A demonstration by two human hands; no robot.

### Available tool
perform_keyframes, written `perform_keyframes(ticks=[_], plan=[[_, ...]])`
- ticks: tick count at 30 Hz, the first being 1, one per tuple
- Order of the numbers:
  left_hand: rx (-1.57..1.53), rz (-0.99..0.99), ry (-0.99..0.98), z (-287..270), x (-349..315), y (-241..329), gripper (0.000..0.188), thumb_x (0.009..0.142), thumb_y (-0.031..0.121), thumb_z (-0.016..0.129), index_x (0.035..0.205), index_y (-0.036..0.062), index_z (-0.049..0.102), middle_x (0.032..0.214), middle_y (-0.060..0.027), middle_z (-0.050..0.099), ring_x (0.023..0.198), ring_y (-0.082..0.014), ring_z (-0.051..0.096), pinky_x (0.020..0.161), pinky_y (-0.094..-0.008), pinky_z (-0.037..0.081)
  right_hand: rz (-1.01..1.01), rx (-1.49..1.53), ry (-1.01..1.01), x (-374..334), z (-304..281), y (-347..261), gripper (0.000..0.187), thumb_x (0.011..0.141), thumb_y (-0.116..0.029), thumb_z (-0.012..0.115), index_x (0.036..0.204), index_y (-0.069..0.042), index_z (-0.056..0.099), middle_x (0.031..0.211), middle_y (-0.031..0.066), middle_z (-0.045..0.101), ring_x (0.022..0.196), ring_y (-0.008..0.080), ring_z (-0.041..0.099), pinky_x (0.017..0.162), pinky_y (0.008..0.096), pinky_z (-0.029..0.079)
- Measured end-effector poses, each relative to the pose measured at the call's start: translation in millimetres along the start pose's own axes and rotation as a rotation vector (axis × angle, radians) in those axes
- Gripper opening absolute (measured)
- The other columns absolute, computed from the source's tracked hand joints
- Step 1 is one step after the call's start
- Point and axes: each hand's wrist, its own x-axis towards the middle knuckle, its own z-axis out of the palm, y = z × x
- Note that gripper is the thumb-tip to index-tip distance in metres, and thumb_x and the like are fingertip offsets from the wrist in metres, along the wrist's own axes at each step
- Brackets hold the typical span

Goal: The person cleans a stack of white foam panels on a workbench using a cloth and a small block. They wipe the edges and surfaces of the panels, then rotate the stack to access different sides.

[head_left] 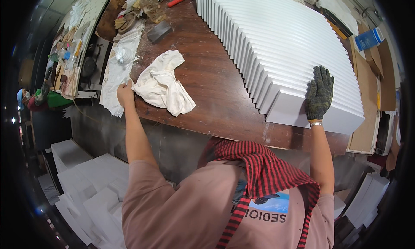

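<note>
My bare left hand is at the left side of the table, its fingers closed at the corner of a crumpled white cloth. The fingertips are small in the picture, but they appear to pinch the cloth's edge. In a dark green knitted glove, my right hand lies flat with its fingers stretched out. It rests on the near right part of a long stack of white panels, fanned out in steps across the table. The nearest panel shows a broad smooth face.
The brown wooden table carries a grey block, a red-handled tool and a cloudy jar. White sheeting covers its left edge. A blue container stands right. White pieces are piled at lower left; another person is far left.
</note>
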Motion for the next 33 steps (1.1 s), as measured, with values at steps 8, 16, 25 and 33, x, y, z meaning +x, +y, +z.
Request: perform_keyframes(ticks=[8,16,25,33], plan=[[-0.057,-0.053,0.179,-3.9,6.0,-1.1,0.05,0.085,0.047,0.071,0.112,0.0043,0.068,0.106,-0.0171,0.072,0.099,-0.0382,0.067,0.089,-0.047,0.051,0.023,-0.108,-0.051,-4.5,3.8,6.7,0.042,0.095,-0.02,0.058,0.135,-0.01,0.063,0.143,0.0122,0.059,0.139,0.0276,0.049,0.125,0.0482,0.024],[-0.956,0.457,-0.421,-51.8,-206.2,150.8,0.04,0.082,-0.003,0.074,0.121,0.0017,0.062,0.108,-0.0042,0.06,0.102,-0.0137,0.057,0.09,-0.0293,0.05,0.078,-0.172,-0.162,-1.2,4.8,7.1,0.045,0.098,-0.025,0.054,0.139,-0.009,0.059,0.147,0.013,0.054,0.141,0.0289,0.044,0.126,0.0479,0.02],[-0.943,0.96,-0.621,15.1,-347.5,236.7,0.033,0.075,-0.006,0.074,0.105,0.001,0.063,0.099,-0.0107,0.063,0.093,-0.0255,0.063,0.082,-0.0363,0.051,0.093,-0.164,-0.176,-6.0,6.9,10.5,0.047,0.099,-0.029,0.052,0.141,-0.009,0.057,0.15,0.0125,0.052,0.144,0.0276,0.042,0.127,0.0474,0.018],[-0.839,1.217,-0.616,2.7,-370.6,210.0,0.027,0.072,-0.005,0.071,0.097,0.0019,0.063,0.098,-0.0134,0.065,0.088,-0.0342,0.06,0.078,-0.0429,0.049,0.074,-0.088,-0.17,-3.8,-10.6,10.4,0.051,0.098,-0.035,0.057,0.141,-0.008,0.058,0.148,0.0134,0.054,0.142,0.0282,0.044,0.127,0.0492,0.018]])
